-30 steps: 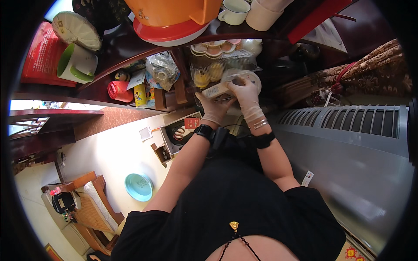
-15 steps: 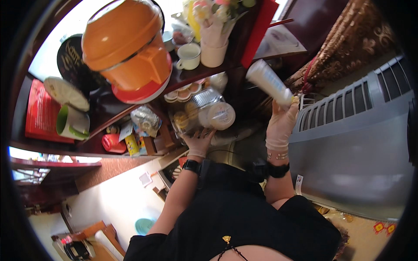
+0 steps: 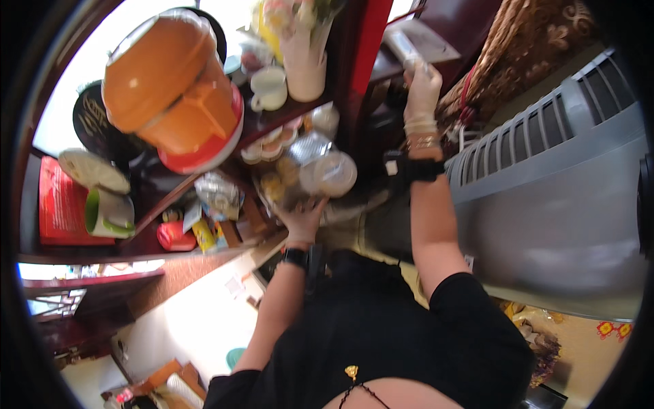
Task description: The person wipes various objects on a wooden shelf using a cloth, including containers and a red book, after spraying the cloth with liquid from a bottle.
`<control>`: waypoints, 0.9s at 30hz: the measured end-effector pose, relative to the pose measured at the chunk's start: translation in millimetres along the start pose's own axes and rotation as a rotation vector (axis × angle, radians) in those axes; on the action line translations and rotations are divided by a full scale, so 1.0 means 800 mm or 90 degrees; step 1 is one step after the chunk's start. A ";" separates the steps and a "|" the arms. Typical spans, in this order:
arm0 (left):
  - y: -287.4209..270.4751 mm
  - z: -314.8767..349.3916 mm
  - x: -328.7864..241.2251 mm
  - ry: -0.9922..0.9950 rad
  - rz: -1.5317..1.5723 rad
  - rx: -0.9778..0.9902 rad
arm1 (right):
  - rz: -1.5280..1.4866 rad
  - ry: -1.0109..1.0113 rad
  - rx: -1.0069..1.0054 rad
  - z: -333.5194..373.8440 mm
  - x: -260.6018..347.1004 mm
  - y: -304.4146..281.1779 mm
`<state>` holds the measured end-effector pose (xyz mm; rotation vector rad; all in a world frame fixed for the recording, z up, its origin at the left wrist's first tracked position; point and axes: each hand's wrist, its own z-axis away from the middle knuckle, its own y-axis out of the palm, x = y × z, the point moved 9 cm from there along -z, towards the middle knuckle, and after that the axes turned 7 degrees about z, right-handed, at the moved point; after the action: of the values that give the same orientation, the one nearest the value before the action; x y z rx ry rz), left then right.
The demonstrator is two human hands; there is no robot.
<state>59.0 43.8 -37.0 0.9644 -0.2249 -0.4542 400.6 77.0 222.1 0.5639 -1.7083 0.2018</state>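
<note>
Clear plastic made up the round container [image 3: 325, 172] that the left hand [image 3: 303, 219] supported from below, fingers spread apart and cupped against its underside. The container sat tilted at the front edge of the dark wooden shelf [image 3: 204, 187], just beside a tray of small cakes [image 3: 269, 146] and a crinkled foil pack [image 3: 218, 193]. The right hand [image 3: 422, 88], in a thin pale glove, was raised well apart from the left, up near the top edge of a dark red cabinet [image 3: 371, 41]; its fingers were curled shut around a pale tube-shaped object [image 3: 403, 46], too blurred to tell more. A black watch [image 3: 296, 257] circled the left wrist and a black band [image 3: 415, 168] with bangles the right. On the shelf above stood a large orange jug [image 3: 170, 88] on a red plate, a white cup [image 3: 267, 88] and a white vase [image 3: 304, 58]. A green mug [image 3: 109, 213] and a red book [image 3: 61, 204] lay toward the shelf's left end. A grey slatted crate [image 3: 552, 177] stood to the right.
</note>
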 end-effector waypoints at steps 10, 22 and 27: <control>0.009 0.007 0.014 -0.057 0.115 -0.026 | 0.049 0.005 0.237 0.067 -0.034 -0.014; -0.002 -0.004 0.020 -0.102 0.145 -0.020 | 0.451 0.001 0.515 0.275 -0.177 0.023; -0.024 -0.015 0.012 -0.117 0.076 -0.046 | 0.381 -0.171 0.545 0.310 -0.147 0.063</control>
<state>67.1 38.5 -60.1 0.8344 -0.4271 -0.4378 173.7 43.3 62.5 0.6907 -1.9800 1.3803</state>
